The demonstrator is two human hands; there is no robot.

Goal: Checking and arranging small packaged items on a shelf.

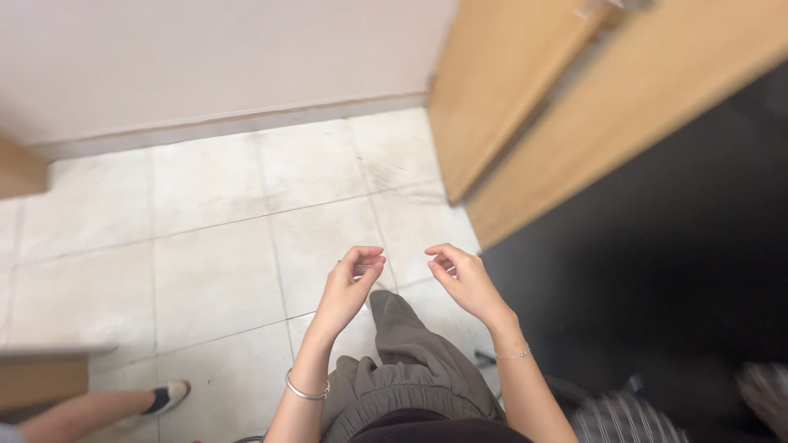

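The floor (213,238) is laid with pale square tiles, matt, smudged and scuffed grey, most heavily near the wooden door (492,90). That door and the panel beside it (624,115) show a smooth, light-brown wood finish with a faint sheen. The wall (205,57) looks like flat, matt painted plaster. A dark surface (673,262) at the right is matt black. The left hand (351,283) carries a smooth, shiny metal bangle (305,392) at the wrist; the right hand (464,279) wears a thin, bright chain bracelet (515,353). The trousers (410,361) are soft, crumpled grey-olive cloth, gathered at the waist.
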